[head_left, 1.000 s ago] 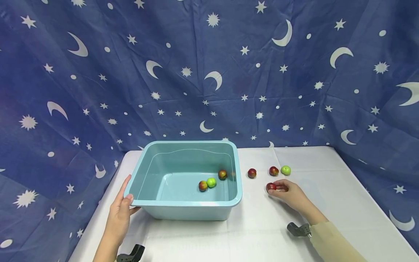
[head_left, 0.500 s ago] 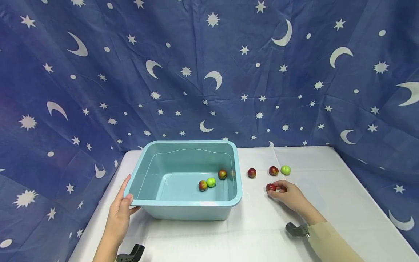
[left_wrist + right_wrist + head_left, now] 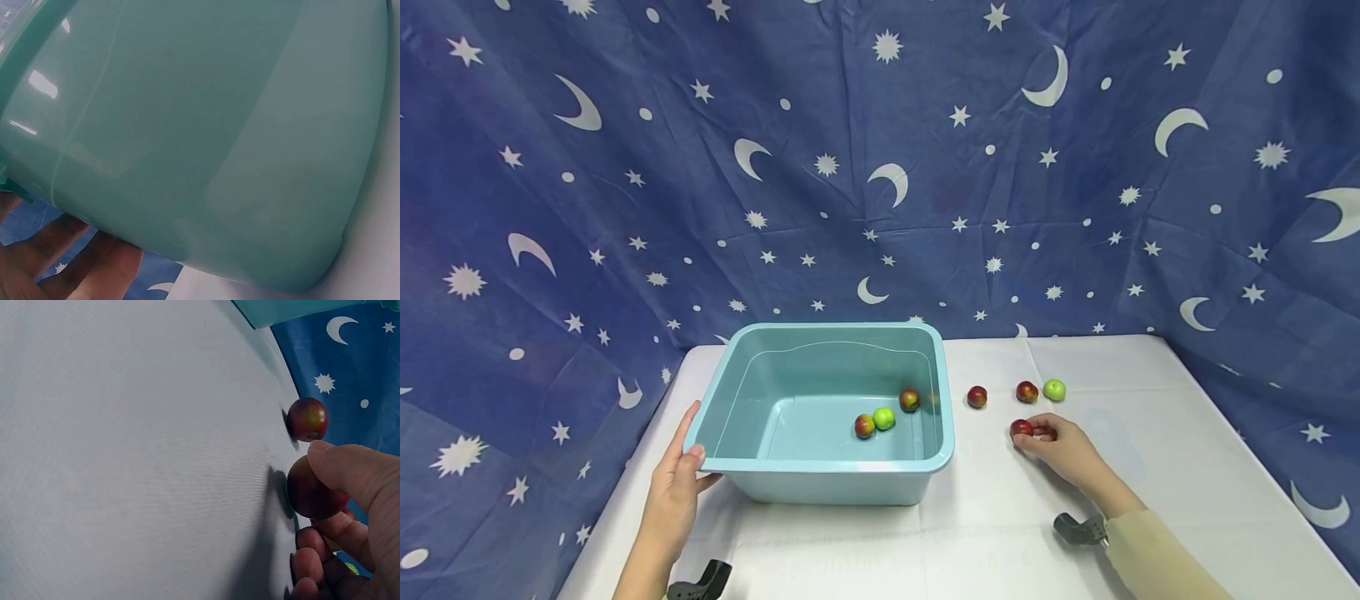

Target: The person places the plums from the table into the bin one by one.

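Note:
A light blue plastic basin (image 3: 831, 468) stands on the white-covered table. My left hand (image 3: 674, 492) grips its front left corner, thumb at the rim and fingers along the outer wall. In the left wrist view the fingers (image 3: 112, 265) lie against the basin wall (image 3: 206, 137). On the right, my right hand (image 3: 1063, 450) pinches a small red apple (image 3: 1021, 428) between thumb and fingertips, close over the cloth. The right wrist view shows the thumb across this apple (image 3: 312, 490). Inside the basin lie two reddish apples (image 3: 865, 426) and a green apple (image 3: 883, 417).
Beyond the right hand sit a red apple (image 3: 977, 397), another red apple (image 3: 1027, 392) and a green apple (image 3: 1055, 390). A blue curtain (image 3: 880, 167) with moons and stars hangs behind and beside the table (image 3: 850, 550). Each wrist carries a black device (image 3: 1081, 528).
Almost nothing differs. My right wrist and sleeve have shifted slightly left while the fingers stay on the red apple; the left hand and basin keep their place.

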The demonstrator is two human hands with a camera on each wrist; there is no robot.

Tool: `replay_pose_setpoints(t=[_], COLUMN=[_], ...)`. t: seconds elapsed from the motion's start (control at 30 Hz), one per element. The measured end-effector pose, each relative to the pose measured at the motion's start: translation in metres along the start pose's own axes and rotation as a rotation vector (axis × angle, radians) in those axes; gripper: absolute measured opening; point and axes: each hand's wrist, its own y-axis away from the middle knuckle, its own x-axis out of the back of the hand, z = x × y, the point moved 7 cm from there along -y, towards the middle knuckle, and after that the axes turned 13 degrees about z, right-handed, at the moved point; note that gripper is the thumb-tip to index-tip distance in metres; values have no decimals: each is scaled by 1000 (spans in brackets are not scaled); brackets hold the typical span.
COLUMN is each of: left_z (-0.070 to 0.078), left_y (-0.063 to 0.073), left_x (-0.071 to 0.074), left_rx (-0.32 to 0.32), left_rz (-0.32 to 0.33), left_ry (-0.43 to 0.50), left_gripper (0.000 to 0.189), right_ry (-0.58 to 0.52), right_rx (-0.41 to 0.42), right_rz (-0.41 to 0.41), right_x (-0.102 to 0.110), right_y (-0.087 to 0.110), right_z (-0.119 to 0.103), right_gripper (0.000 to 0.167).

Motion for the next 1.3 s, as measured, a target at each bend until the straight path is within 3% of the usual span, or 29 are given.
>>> replay_pose_setpoints(t=[0.53, 1.3], left_z=[-3, 2], left_y=[1, 1], left_x=[2, 0], left_rx=[6, -12], left_rz=[14, 3], left_ry=[-21, 0], left_gripper=[49, 50], right_ry=[-74, -103], right_rx=[12, 211], right_rz=[36, 99], right_x=[20, 60], right_y=[1, 0], right_z=[-7, -78], right_gripper=[55, 55])
